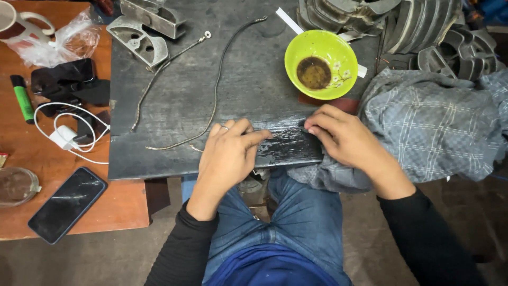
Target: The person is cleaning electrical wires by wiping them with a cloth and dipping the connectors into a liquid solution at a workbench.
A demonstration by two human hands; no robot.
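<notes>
My left hand (228, 154) rests on the near edge of a dark metal slab (174, 100), its fingertips pinching one end of a thin silvery wire (286, 131). My right hand (338, 136) pinches the other end of that wire, lying partly on a grey checked cloth (434, 127). The slab is wet and shiny under the wire. A lime-green bowl (338, 58) with brown liquid stands just beyond my right hand. Two long thin cables (214, 95) lie on the slab to the left.
An orange table (32, 159) at left bears a black phone (67, 204), a white charger and cord (66, 136), a green marker (23, 98), a mug (16, 24) and a plastic bag. Finned metal castings (423, 26) sit at the back right; metal brackets (140, 37) at the back left.
</notes>
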